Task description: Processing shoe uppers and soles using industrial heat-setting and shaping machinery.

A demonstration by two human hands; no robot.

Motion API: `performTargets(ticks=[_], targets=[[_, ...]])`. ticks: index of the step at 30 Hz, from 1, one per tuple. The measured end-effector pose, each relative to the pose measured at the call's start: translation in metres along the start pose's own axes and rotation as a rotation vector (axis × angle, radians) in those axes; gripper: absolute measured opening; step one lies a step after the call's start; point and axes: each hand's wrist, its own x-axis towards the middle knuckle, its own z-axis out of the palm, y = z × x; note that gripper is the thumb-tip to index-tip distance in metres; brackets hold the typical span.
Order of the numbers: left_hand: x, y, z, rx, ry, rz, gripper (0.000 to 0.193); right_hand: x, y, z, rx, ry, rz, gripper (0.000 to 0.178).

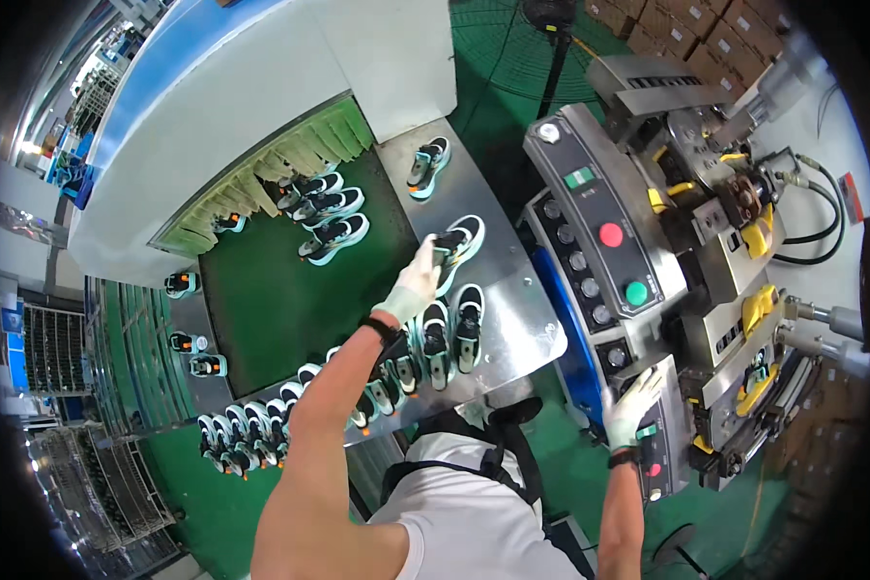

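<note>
My left hand [416,282], in a pale glove, grips the heel end of a black-and-white sneaker [466,242] over the metal table [514,311]. Close to it, more sneakers of the same kind stand in a row, among them a black sneaker with a pale sole [469,327] near the table's front edge. Over to the right, my gloved right hand [632,406] lies with its fingers stretched out on the lower control panel [669,425] of a press machine, next to its buttons. Nothing shows in that hand.
On the left, a green conveyor belt [280,314] carries several sneakers out from a white tunnel housing [261,106] with a fringed curtain [271,164]. The press [720,242] has yellow pads, hoses and an upper panel with a red button [611,235]. Cartons [681,29] stand behind.
</note>
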Motion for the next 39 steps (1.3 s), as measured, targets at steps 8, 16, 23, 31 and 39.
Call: performTargets(ticks=[8,16,23,31,39], targets=[[0.039,-0.109,0.036,0.164,-0.268,0.464,0.068,-0.034,0.020,0.036,0.122,0.131,-0.063,0.100],[0.082,-0.189,-0.177,0.678,0.017,0.020,0.043,-0.163,-0.043,0.009,0.242,-0.162,0.125,0.081],[0.062,-0.212,-0.161,0.547,-0.086,-0.174,0.044,-0.145,-0.075,0.029,0.445,-0.417,0.191,0.073],[-0.084,-0.021,-0.099,-0.482,-0.234,0.194,0.071,-0.071,-0.203,-0.045,1.504,-0.723,0.198,0.059],[-0.076,0.126,-0.036,-0.684,-0.480,0.625,0.063,-0.065,-0.177,-0.093,2.644,-1.362,0.240,0.064]])
